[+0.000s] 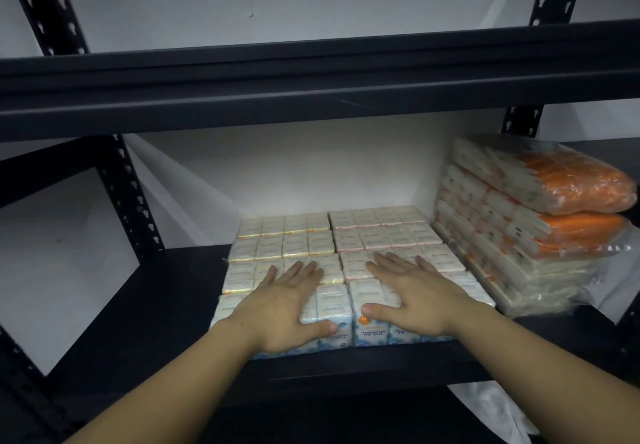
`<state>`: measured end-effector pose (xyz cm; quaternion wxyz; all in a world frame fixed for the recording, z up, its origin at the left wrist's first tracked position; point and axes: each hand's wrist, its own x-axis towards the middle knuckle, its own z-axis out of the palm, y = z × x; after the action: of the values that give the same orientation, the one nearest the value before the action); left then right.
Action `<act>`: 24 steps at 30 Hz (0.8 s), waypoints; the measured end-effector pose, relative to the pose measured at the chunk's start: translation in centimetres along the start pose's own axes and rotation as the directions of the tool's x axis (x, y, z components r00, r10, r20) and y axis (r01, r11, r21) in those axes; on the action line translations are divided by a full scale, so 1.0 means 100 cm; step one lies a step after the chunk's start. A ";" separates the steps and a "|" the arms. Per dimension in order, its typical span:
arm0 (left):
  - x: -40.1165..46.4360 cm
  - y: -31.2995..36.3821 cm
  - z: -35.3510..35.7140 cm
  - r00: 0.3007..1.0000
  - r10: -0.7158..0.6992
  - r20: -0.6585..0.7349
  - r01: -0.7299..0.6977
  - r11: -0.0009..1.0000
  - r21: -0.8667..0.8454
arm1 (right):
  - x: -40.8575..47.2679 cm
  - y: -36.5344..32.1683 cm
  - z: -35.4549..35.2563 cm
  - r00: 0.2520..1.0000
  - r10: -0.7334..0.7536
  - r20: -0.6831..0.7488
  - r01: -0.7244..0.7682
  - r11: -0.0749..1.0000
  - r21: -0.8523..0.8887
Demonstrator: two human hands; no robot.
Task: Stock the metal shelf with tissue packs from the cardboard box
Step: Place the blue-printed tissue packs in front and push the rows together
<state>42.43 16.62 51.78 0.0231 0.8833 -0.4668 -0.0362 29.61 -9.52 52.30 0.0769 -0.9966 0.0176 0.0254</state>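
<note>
Tissue packs are squared up on a black metal shelf (pixel 145 308).
The white plastic-wrapped tissue packs (pixel 341 260) are pressed flat by the left hand (pixel 282 308) and right hand (pixel 414 296), fingers spread straight, thumbs against the front faces, seemingly to align the rows; orange-wrapped bundles (pixel 540 215) are stacked alongside.

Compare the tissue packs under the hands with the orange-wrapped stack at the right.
The mini tissue packs form one low, tidy layer, with blue-and-white fronts; the orange-wrapped stack is piled several high, with loose clear wrap. The left hand and right hand touch only the mini packs. Both sit on the metal shelf.
</note>
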 end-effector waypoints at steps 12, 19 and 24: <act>-0.008 -0.001 0.001 0.998 -0.037 -0.055 0.037 0.999 0.006 | -0.007 -0.004 -0.001 0.998 -0.055 -0.009 0.055 0.998 -0.005; -0.007 -0.001 -0.001 0.998 -0.044 -0.036 0.045 0.999 0.013 | -0.007 -0.006 -0.001 0.999 -0.052 -0.007 0.052 0.999 -0.013; -0.007 -0.001 -0.001 0.998 -0.049 -0.032 0.050 0.998 0.025 | -0.008 -0.007 -0.002 0.998 -0.063 -0.004 0.063 0.998 0.002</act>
<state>42.13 17.22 51.91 0.0183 0.8953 -0.4447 -0.0168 28.88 -8.85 52.68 0.0785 -0.9966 -0.0137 0.0207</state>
